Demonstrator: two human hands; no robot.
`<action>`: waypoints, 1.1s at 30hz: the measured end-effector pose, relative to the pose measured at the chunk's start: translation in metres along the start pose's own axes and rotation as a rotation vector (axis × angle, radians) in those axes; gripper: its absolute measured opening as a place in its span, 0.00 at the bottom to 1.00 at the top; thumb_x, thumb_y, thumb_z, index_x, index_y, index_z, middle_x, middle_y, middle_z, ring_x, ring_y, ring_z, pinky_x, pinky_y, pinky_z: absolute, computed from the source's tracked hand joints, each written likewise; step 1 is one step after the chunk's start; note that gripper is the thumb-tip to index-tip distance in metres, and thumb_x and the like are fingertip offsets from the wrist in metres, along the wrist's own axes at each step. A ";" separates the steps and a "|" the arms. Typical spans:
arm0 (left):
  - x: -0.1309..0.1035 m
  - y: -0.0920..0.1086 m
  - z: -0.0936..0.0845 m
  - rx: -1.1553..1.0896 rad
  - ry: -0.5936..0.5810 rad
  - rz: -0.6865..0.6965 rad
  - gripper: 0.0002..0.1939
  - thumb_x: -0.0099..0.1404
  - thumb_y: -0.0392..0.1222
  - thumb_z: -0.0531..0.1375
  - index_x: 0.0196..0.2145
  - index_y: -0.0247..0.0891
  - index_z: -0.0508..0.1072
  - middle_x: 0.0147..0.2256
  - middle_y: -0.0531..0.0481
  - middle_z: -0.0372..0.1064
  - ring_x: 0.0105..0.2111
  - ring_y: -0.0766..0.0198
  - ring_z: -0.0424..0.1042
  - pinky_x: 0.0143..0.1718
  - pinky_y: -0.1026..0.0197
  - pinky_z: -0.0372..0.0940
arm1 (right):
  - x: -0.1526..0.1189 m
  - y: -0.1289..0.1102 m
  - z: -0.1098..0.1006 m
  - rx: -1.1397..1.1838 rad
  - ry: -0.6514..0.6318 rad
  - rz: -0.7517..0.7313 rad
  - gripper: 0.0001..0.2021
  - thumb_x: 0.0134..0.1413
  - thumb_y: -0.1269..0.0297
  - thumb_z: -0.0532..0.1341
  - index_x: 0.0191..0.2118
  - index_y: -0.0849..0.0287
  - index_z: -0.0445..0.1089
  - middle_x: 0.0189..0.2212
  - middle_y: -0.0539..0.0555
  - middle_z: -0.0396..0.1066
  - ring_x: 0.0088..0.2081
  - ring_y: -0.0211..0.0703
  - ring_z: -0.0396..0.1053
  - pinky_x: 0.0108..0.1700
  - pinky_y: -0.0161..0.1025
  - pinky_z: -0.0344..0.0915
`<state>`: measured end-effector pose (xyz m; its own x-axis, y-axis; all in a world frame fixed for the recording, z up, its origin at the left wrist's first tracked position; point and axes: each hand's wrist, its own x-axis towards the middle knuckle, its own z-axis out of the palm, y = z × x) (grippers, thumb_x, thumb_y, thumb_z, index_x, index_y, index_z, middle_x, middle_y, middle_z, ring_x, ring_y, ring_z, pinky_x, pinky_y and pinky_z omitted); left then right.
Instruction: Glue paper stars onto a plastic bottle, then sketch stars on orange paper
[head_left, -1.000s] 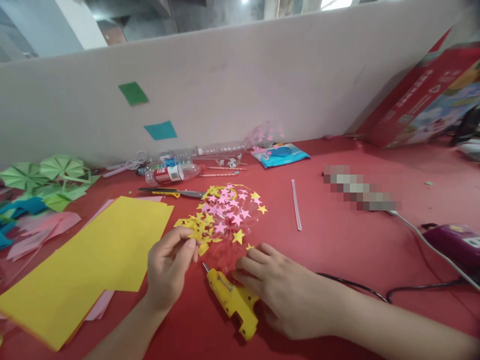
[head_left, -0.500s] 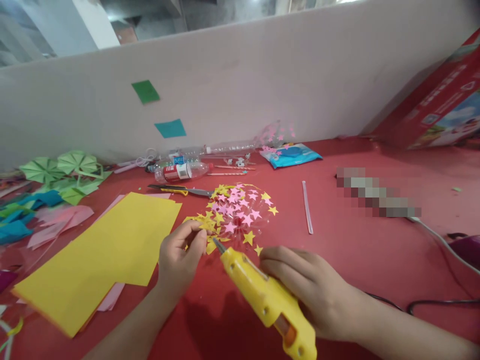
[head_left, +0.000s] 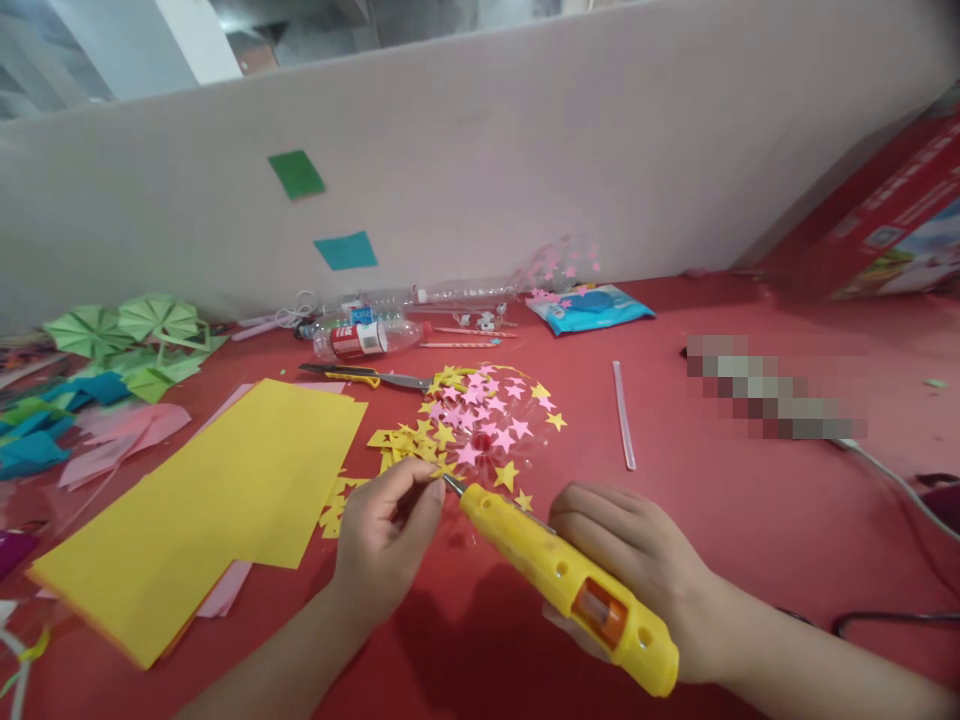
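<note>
My right hand (head_left: 630,560) is wrapped round a yellow glue gun (head_left: 562,570), whose metal nozzle points up and left. At that nozzle, my left hand (head_left: 390,520) pinches a small yellow paper star (head_left: 437,472) between thumb and forefinger. Just beyond both hands lies a clear plastic piece (head_left: 536,440) with pink stars (head_left: 475,390) and yellow stars (head_left: 507,475) on and around it. Yellow paper cut-outs (head_left: 409,440) are heaped behind my left hand. Scissors (head_left: 405,381) and a yellow-handled cutter (head_left: 352,375) lie behind them.
Yellow sheets (head_left: 202,510) lie left, near green folded paper (head_left: 157,318) and pink paper (head_left: 124,440). Bottles (head_left: 364,340), a blue packet (head_left: 592,310) and a starred clear piece (head_left: 562,270) line the wall. A clear stick (head_left: 624,415) and a pixelated object (head_left: 772,388) lie right.
My left hand has moved slightly right, with its pinched fingers now at the nozzle. The glue gun and my right hand have shifted right, and the gun lies flatter. The view has shifted slightly.
</note>
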<state>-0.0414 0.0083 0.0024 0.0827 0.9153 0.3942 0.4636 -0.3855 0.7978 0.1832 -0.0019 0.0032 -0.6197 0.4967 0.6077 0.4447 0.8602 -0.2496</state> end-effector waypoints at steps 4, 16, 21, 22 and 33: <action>-0.001 0.001 0.000 -0.025 -0.009 -0.022 0.11 0.64 0.41 0.53 0.24 0.40 0.65 0.17 0.58 0.57 0.18 0.68 0.59 0.19 0.66 0.55 | -0.002 0.001 0.001 -0.008 -0.014 -0.001 0.09 0.61 0.65 0.53 0.29 0.57 0.57 0.23 0.50 0.61 0.24 0.39 0.56 0.26 0.37 0.54; -0.002 0.001 0.001 -0.068 -0.025 -0.036 0.11 0.65 0.40 0.53 0.25 0.40 0.65 0.18 0.58 0.56 0.18 0.69 0.58 0.20 0.66 0.54 | -0.002 0.002 0.003 -0.013 -0.018 -0.010 0.09 0.56 0.70 0.55 0.28 0.55 0.53 0.23 0.49 0.57 0.24 0.39 0.51 0.26 0.36 0.51; -0.002 0.000 0.001 -0.070 -0.035 -0.038 0.11 0.66 0.40 0.53 0.25 0.40 0.65 0.18 0.58 0.57 0.18 0.68 0.58 0.20 0.66 0.54 | -0.003 0.002 0.004 -0.014 -0.009 -0.014 0.10 0.54 0.70 0.55 0.28 0.55 0.51 0.23 0.48 0.56 0.24 0.39 0.50 0.25 0.36 0.49; -0.002 0.000 0.001 -0.070 -0.034 -0.039 0.11 0.66 0.40 0.53 0.25 0.40 0.65 0.18 0.58 0.57 0.18 0.68 0.58 0.21 0.66 0.54 | -0.003 0.002 0.004 -0.016 -0.004 -0.016 0.10 0.54 0.70 0.56 0.28 0.55 0.51 0.23 0.48 0.55 0.24 0.39 0.49 0.25 0.36 0.48; -0.003 0.000 0.000 -0.100 -0.042 -0.049 0.11 0.66 0.40 0.53 0.25 0.40 0.65 0.18 0.58 0.56 0.18 0.69 0.57 0.21 0.66 0.53 | -0.002 0.003 0.003 -0.027 -0.006 -0.013 0.12 0.54 0.71 0.56 0.28 0.54 0.48 0.23 0.46 0.53 0.24 0.38 0.47 0.25 0.36 0.47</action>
<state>-0.0418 0.0057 0.0012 0.0998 0.9367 0.3355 0.3782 -0.3476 0.8580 0.1836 0.0004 -0.0013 -0.6295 0.4866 0.6058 0.4539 0.8630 -0.2217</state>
